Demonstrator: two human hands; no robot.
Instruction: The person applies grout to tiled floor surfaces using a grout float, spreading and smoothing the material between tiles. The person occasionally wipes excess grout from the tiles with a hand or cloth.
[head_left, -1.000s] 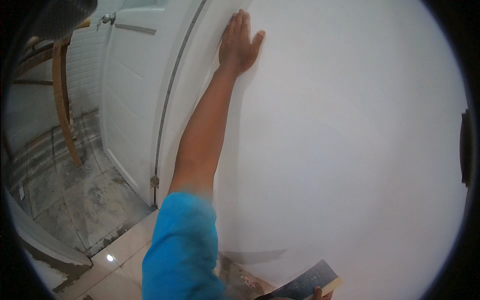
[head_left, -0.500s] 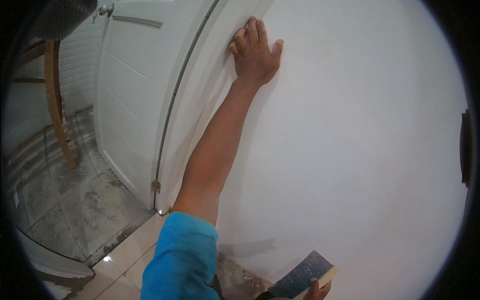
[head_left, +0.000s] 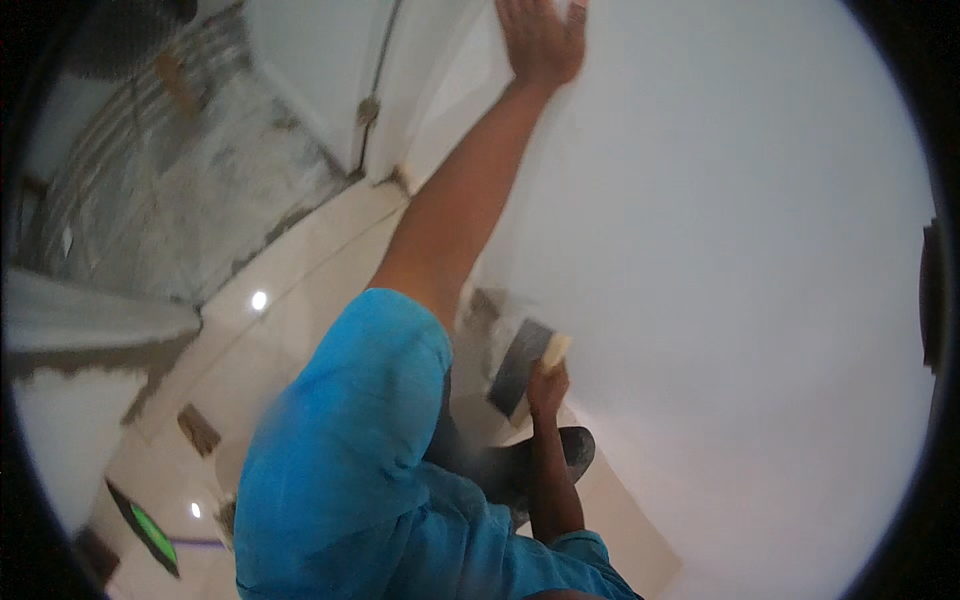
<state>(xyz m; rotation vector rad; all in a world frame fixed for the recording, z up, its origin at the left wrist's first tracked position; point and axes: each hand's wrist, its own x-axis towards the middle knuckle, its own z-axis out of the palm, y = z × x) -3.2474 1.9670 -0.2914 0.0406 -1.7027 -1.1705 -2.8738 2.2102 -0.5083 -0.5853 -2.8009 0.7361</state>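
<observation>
Right hand [head_left: 547,390] clasps scraper [head_left: 519,362], forearm [head_left: 553,480] part-hiding dark shoe [head_left: 579,452]; left hand [head_left: 545,45] spreads against wall [head_left: 760,250]

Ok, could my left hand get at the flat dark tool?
Probably not from there: your left hand is up at the white wall, while your right hand holds the flat dark tool well below.

We rest our left hand [head_left: 543,42] on the white wall [head_left: 730,250], while our right hand [head_left: 547,390] grips a dark broad-bladed tool [head_left: 519,366] by its pale handle [head_left: 558,347].
</observation>
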